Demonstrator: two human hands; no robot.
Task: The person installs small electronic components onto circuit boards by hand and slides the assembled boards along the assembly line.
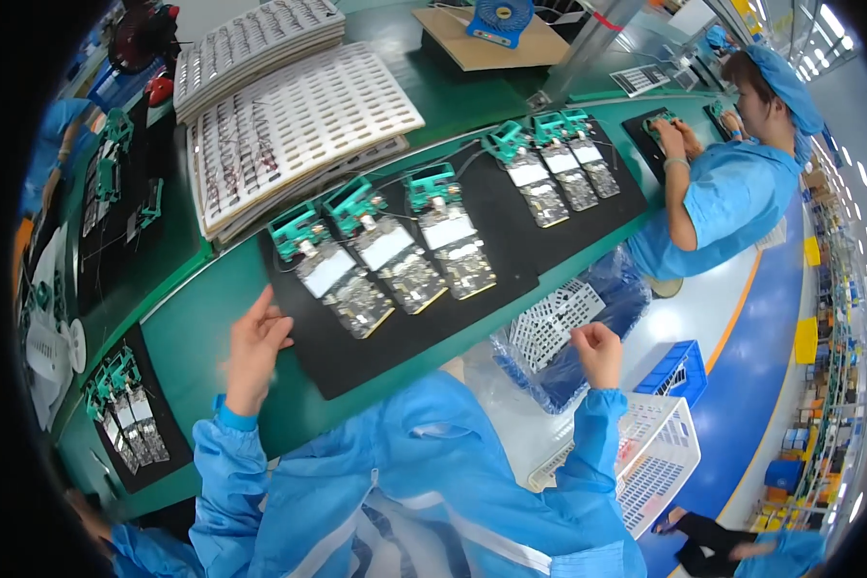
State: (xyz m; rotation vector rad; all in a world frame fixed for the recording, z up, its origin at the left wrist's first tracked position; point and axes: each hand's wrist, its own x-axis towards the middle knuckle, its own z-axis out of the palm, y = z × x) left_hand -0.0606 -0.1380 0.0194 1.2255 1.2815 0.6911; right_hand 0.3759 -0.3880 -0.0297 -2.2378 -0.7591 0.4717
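My left hand (252, 354) is at the left edge of a black mat (323, 361), fingers apart and nothing seen in them. On this mat lie three long circuit boards, a left one (361, 310), a middle one (409, 277) and a right one (465, 265), each with a white patch and a green fixture (297, 227) at its far end. My right hand (599, 354) is off the bench's front edge, beside a bin lined with clear blue plastic (636, 279). Its fingers are curled together; whatever they hold, if anything, is hidden.
Three more boards (549, 204) lie on the mat's right part. White foam trays (308, 116) with small parts are stacked behind. A perforated white sheet (554, 323) sits in the bin; a white basket (660, 462) and blue crate (679, 371) stand below. A co-worker (722, 197) works at right.
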